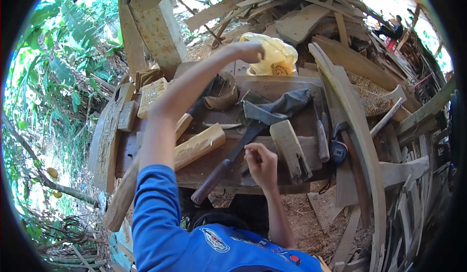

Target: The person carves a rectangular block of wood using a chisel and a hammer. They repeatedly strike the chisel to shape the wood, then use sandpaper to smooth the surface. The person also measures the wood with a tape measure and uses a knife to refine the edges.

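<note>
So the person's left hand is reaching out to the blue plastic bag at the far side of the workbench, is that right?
Not quite: the plastic bag is yellow, not blue. The head view shows the left hand stretched out to it at the far side of the workbench.

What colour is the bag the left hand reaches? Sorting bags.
Yellow plastic bag, clearest in the head view.

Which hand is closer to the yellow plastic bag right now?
Left. The left hand reaches out to the yellow plastic bag, touching its edge; the right hand is well short, near the workbench's front edge.
</note>
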{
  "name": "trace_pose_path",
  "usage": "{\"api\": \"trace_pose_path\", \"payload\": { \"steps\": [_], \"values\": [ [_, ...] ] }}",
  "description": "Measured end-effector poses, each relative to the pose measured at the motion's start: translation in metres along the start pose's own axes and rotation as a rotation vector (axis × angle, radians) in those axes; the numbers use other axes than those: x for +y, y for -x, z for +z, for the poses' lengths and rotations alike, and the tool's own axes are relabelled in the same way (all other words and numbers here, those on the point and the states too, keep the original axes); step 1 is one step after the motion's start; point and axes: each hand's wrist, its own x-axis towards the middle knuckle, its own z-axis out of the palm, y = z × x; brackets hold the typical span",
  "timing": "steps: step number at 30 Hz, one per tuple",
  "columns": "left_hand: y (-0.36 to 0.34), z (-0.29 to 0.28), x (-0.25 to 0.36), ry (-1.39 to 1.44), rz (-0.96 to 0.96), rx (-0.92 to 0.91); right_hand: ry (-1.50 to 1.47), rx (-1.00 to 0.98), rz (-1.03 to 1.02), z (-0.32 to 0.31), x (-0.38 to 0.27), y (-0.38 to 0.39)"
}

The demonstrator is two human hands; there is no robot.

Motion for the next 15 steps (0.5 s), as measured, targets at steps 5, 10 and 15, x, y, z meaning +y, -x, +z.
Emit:
{"api": "trace_pose_path", "payload": {
  "steps": [5, 10, 15],
  "values": [
    [-0.098, 0.059, 0.034, 0.235, -0.591, -0.194, -0.04, 0.033, 0.007, -0.004, -0.006, 0.003],
    [-0.138, 0.13, 0.008, 0.338, -0.782, 0.118, -0.051, 0.008, -0.007, -0.011, -0.006, 0.001],
    [-0.144, 0.143, 0.001, 0.594, -0.858, 0.225, -0.138, -0.014, 0.046, -0.016, -0.003, 0.001]
  ]
}}
